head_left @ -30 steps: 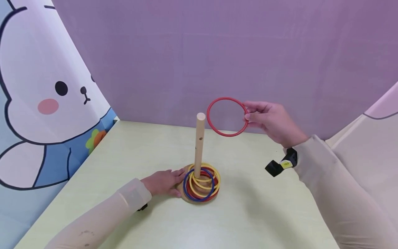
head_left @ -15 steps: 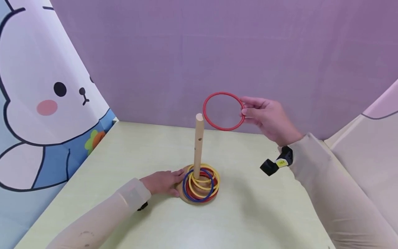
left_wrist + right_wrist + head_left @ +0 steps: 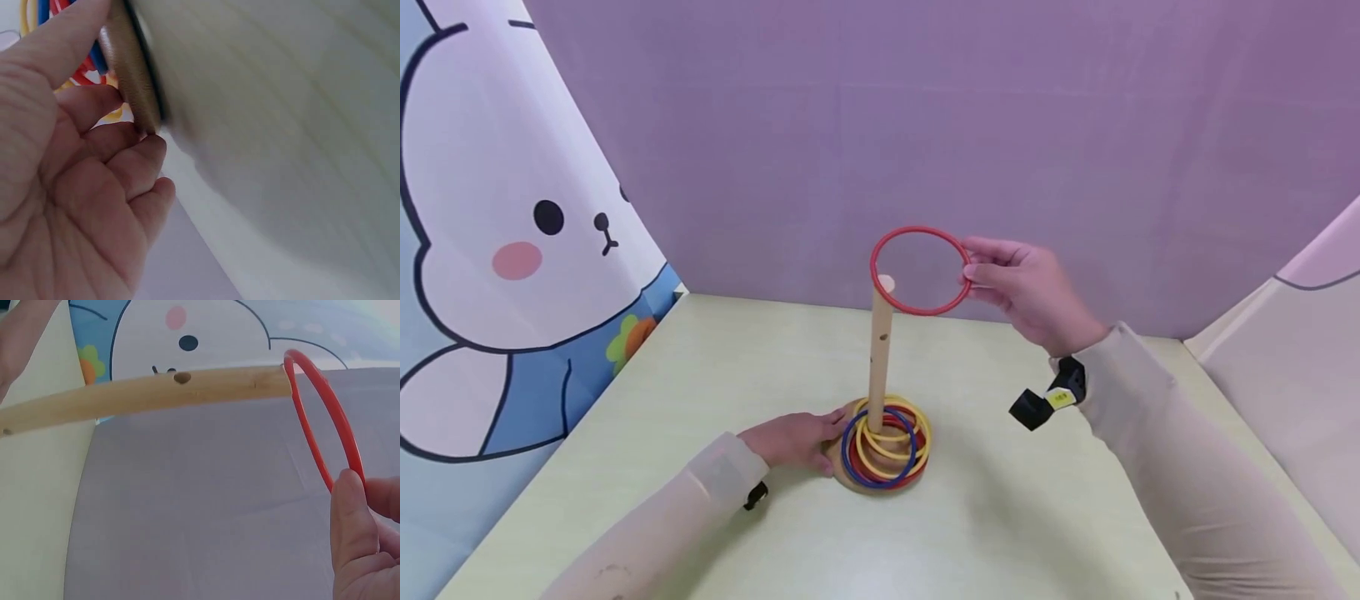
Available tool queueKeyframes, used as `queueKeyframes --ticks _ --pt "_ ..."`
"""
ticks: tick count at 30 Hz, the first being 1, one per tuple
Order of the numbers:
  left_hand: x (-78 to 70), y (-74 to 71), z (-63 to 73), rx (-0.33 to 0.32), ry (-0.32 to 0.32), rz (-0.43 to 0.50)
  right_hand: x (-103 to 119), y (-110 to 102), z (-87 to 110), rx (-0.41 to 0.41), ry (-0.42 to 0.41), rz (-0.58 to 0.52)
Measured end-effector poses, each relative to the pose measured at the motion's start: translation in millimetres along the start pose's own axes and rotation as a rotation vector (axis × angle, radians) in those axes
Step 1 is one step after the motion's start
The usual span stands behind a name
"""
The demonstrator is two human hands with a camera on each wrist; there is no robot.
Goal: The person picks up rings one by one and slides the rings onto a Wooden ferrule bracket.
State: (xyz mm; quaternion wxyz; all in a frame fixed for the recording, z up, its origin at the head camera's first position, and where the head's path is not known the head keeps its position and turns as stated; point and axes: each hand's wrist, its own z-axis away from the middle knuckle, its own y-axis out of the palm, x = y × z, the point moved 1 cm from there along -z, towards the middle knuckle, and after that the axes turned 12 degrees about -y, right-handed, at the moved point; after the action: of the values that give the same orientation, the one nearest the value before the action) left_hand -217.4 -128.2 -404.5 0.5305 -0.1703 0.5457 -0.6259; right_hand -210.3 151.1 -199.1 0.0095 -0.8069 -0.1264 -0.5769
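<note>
A wooden peg (image 3: 881, 358) stands upright on a round wooden base (image 3: 846, 476). Loose around its foot lie a blue ring (image 3: 847, 467), yellow rings (image 3: 928, 433) and red rings (image 3: 917, 477). My left hand (image 3: 792, 439) holds the base by its left edge; the left wrist view shows curled fingertips against the rim (image 3: 134, 75). Between thumb and fingers, my right hand (image 3: 1026, 287) pinches a red ring (image 3: 922, 312) by its right side. The ring's far side overlaps the peg's top in the head view and is right at the peg's end in the right wrist view.
A pale table (image 3: 760, 358) lies under everything. Behind it rises a purple backdrop (image 3: 775, 167), with a cartoon-printed cloth (image 3: 460, 250) on the left and a light panel (image 3: 1292, 367) on the right. A black strap device (image 3: 1052, 396) sits on my right wrist.
My right hand has carried the red ring leftward, from beside the peg to the peg's top. The left hand, the base and the rings on it have stayed in place.
</note>
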Motion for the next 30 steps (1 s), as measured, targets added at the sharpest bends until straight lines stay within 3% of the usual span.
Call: queueKeyframes --ticks 22,30 --pt "-0.7 1.8 -0.6 -0.009 -0.032 0.022 -22.6 19.6 -3.9 0.001 0.065 0.076" --pt "-2.5 0.7 1.3 -0.015 -0.001 0.004 -28.5 22.3 -1.9 0.019 0.086 0.108"
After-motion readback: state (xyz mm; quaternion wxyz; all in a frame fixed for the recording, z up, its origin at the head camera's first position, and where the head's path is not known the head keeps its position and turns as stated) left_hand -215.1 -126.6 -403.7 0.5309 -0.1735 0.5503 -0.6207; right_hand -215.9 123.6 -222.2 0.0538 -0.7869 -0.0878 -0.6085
